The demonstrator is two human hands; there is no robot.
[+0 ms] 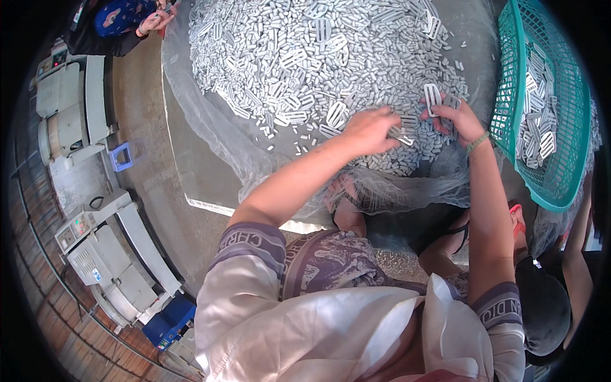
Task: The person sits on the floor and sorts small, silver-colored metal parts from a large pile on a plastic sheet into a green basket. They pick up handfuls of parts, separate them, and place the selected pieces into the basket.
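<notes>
A wide heap of small silver pellets [248,63] lies before me, with flat silver slide buckles [294,59] scattered through it. My left hand [372,132] is over the heap's near edge, its fingers curled round a slide buckle [402,132]; part of the grip is hidden. To its right, my right hand [463,121] pinches an upright slide buckle [432,100] between thumb and fingers. Another buckle [452,102] shows at its fingertips. A teal plastic basket [509,83] stands right of that hand, holding a pile of similar buckles [538,114].
Thin translucent sheeting [219,137] lies under the heap and bunches at its near edge. Another person's hand [156,21] is at the far left corner. At lower right a person in a dark cap [548,309] sits close. Grey machines [114,261] line the left side.
</notes>
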